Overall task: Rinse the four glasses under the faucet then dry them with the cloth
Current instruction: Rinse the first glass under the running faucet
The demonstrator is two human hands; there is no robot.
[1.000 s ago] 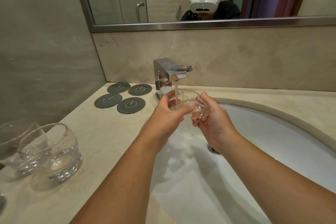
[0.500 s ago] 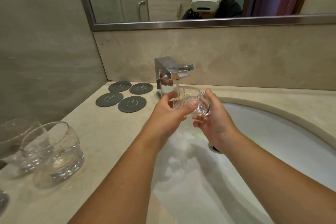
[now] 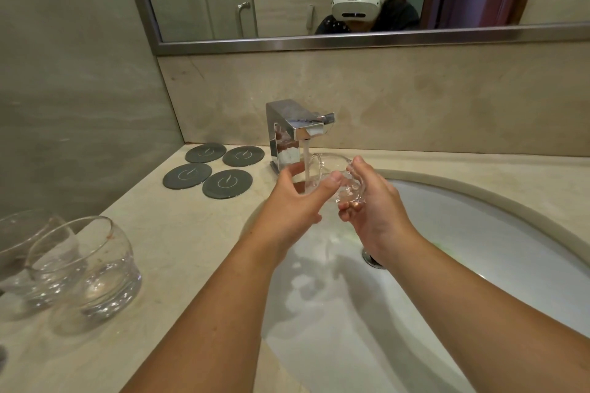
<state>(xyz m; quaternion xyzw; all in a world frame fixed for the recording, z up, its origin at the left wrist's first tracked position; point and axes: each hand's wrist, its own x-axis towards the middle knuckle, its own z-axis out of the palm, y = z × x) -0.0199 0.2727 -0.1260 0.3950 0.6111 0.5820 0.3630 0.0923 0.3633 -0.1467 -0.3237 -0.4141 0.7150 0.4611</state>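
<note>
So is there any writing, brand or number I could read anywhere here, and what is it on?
No words or numbers can be read.
Four dark coasters: a pale ring emblem on each, no letters.
Headset in the mirror: a small mark on its front, too blurred to read.

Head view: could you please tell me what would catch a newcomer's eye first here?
At the centre, the left hand and the right hand hold a clear glass tilted under the water stream from the chrome faucet, above the white sink. Other glasses stand on the counter at the left edge, and four dark round coasters lie left of the faucet.
</note>
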